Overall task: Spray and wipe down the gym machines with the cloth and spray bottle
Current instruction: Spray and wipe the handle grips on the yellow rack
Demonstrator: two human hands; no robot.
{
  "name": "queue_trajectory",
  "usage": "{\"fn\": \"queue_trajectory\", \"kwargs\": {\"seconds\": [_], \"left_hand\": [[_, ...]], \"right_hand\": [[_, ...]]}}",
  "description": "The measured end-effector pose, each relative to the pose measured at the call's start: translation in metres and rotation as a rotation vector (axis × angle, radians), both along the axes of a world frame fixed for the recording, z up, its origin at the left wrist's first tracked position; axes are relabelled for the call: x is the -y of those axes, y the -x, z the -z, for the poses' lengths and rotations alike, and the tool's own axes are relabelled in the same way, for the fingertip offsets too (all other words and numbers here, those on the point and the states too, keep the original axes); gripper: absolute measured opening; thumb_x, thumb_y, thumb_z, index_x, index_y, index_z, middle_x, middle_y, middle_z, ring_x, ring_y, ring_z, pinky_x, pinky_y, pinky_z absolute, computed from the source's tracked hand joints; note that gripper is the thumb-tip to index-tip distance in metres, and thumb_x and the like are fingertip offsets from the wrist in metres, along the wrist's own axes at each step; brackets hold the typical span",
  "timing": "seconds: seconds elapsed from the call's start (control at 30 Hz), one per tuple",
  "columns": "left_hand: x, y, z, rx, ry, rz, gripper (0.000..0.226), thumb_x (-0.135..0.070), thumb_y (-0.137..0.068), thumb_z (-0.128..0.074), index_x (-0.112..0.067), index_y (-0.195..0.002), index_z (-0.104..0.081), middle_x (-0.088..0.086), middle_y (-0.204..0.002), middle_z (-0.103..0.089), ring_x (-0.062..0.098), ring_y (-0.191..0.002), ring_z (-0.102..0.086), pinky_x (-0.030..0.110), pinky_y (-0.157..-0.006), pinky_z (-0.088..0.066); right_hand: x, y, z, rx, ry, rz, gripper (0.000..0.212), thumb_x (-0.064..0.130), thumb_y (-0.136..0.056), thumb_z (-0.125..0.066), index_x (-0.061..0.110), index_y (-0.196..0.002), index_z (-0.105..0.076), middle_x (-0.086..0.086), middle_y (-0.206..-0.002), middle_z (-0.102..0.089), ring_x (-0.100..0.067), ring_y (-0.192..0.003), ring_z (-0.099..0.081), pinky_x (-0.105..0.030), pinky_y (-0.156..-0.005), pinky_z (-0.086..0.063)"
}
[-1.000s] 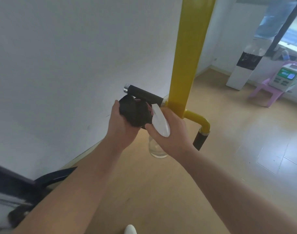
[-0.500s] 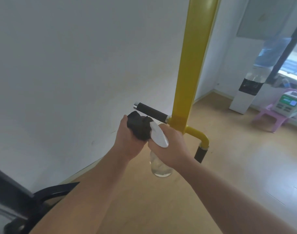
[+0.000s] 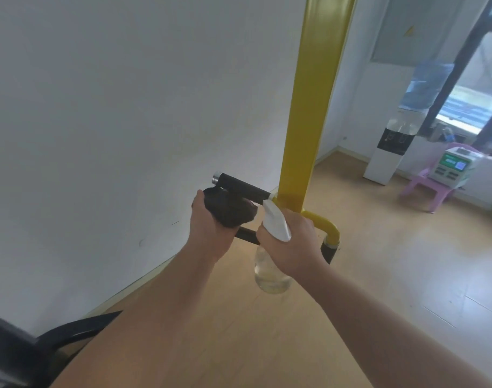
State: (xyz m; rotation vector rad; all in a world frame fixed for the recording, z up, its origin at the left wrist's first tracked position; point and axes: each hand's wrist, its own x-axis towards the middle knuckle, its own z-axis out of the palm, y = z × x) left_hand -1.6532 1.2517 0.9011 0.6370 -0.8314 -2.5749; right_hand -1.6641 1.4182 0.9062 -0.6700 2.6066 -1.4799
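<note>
Glossy yellow metal post; matt dark cloth; clear plastic bottle

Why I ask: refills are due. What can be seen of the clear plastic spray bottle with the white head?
The clear plastic spray bottle has a rounded see-through body and a white trigger head. It hangs roughly upright in the air, gripped round the neck by the right hand. Its nozzle points toward the crumpled dark cloth held by the left hand. Its fill level cannot be told.

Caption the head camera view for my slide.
Left hand holds a dark cloth by the black handle while the right hand grips a spray bottle beside the yellow post.
</note>
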Motion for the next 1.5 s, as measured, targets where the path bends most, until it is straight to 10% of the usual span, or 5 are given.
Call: {"fn": "queue_trajectory", "kwargs": {"seconds": [0.13, 0.43, 1.03, 1.3, 1.5], "left_hand": [[0.017, -0.006, 0.005, 0.085, 0.276, -0.295, 0.029, -0.042, -0.107, -0.046, -0.022, -0.127, -0.055, 0.003, -0.13, -0.063, 0.014, -0.113, -0.062, 0.036, -0.108, -0.044], [0.03, 0.004, 0.011, -0.003, 2.413, -0.053, 0.064, -0.042, -0.094, -0.047, -0.011, -0.149, -0.047, 0.01, -0.155, -0.047, 0.038, -0.148, -0.035, 0.064, -0.119, -0.028], [0.024, 0.07, -0.029, 0.353, 2.86, 0.14, 0.028, -0.04, -0.101, -0.056, -0.015, -0.088, -0.057, -0.006, -0.063, -0.043, 0.011, -0.054, -0.045, 0.025, -0.059, -0.035], [0.008, 0.09, -0.071, 0.575, 2.53, 1.035, 0.027, -0.037, -0.081, -0.084, -0.025, -0.074, -0.061, -0.007, -0.063, -0.058, 0.009, -0.059, -0.057, 0.024, -0.059, -0.042], [0.004, 0.073, -0.014, 0.198, 2.746, -0.097, 0.027, -0.033, -0.09, -0.065, -0.017, -0.072, -0.054, -0.005, -0.06, -0.043, 0.021, -0.053, -0.042, 0.033, -0.06, -0.039]], "right_hand": [[-0.004, 0.0, 0.0, -0.084, -0.039, -0.003, 0.027, 0.041, -0.09, -0.075, 0.034, -0.111, -0.061, 0.02, -0.091, -0.057, -0.006, -0.084, -0.057, -0.015, -0.064, -0.036], [0.002, -0.004, -0.005, -0.099, 0.064, 0.005, 0.026, 0.033, -0.088, -0.079, 0.043, -0.089, -0.055, 0.02, -0.081, -0.061, 0.004, -0.083, -0.06, -0.008, -0.057, -0.04], [-0.005, 0.009, -0.003, -0.092, 0.04, 0.083, 0.034, 0.036, -0.09, -0.078, 0.049, -0.096, -0.047, 0.025, -0.089, -0.055, -0.004, -0.082, -0.057, -0.012, -0.067, -0.039], [-0.008, 0.016, -0.003, -0.076, -0.075, 0.075, 0.029, 0.039, -0.092, -0.074, 0.049, -0.086, -0.048, 0.024, -0.083, -0.058, -0.007, -0.075, -0.061, -0.012, -0.061, -0.045], [-0.015, 0.022, -0.003, -0.037, 0.075, 0.074, 0.032, 0.033, -0.09, -0.078, 0.05, -0.086, -0.052, 0.019, -0.083, -0.063, -0.006, -0.078, -0.064, -0.011, -0.061, -0.048]]}}
